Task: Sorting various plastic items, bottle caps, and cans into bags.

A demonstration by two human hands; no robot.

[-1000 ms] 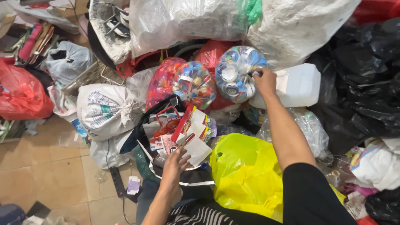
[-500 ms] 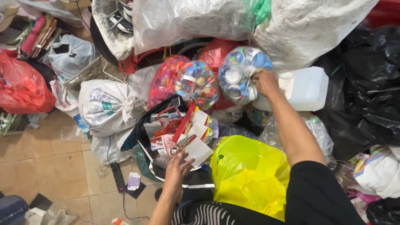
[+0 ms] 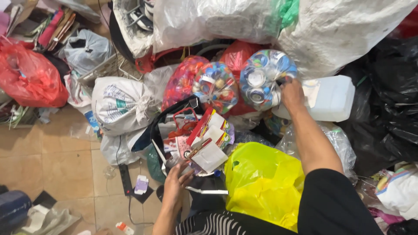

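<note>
Fingers of the right hand point(image 3: 291, 93) pinch the knotted neck of the clear bag of bottle caps point(image 3: 265, 78) at upper centre, best lifted by that knot, while the left hand point(image 3: 176, 185) grips the black bag point(image 3: 174, 130) at lower centre.

The right hand point(image 3: 291, 93) grips a clear bag of caps point(image 3: 265, 78) beside a white jug point(image 3: 333, 98). The left hand point(image 3: 176, 182) rests on a black bag's point(image 3: 159, 126) rim, touching cards point(image 3: 209, 143).
</note>
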